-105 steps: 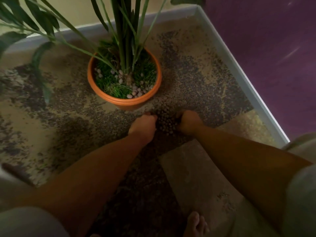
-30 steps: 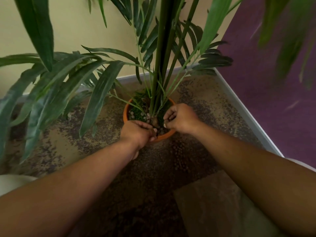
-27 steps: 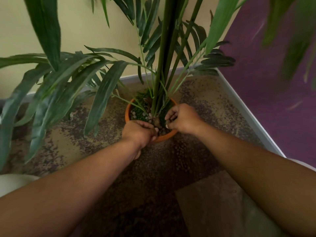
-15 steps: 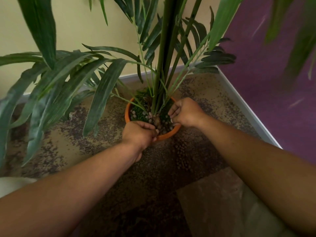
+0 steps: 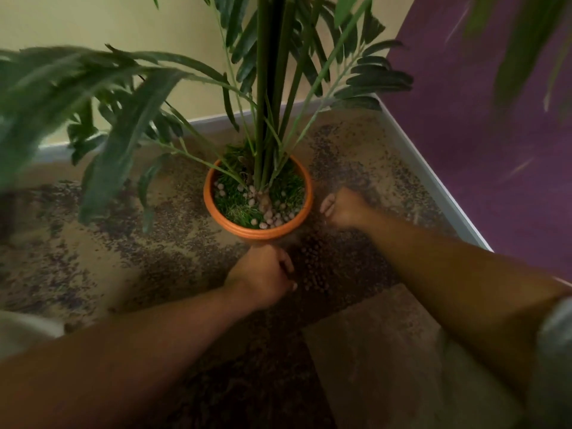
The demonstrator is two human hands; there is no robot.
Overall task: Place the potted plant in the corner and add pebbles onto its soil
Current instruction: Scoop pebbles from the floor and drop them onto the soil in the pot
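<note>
Head view:
Pot (image 5: 258,230): in corner, between both hands.
Pebbles (image 5: 272,218): some on soil; pile (image 5: 312,270) remains on floor.
Left hand (image 5: 263,278): fingers curled beside pile; contents unclear.
Right hand (image 5: 342,209): loosely curled, blurred.
Left: more pebbles.

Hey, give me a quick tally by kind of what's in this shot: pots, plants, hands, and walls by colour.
Orange pot: 1
Plant: 1
Hands: 2, left hand and right hand
Cream wall: 1
Purple wall: 1
Total: 6
Pebbles in the pot are too many and too blurred to count.
</note>
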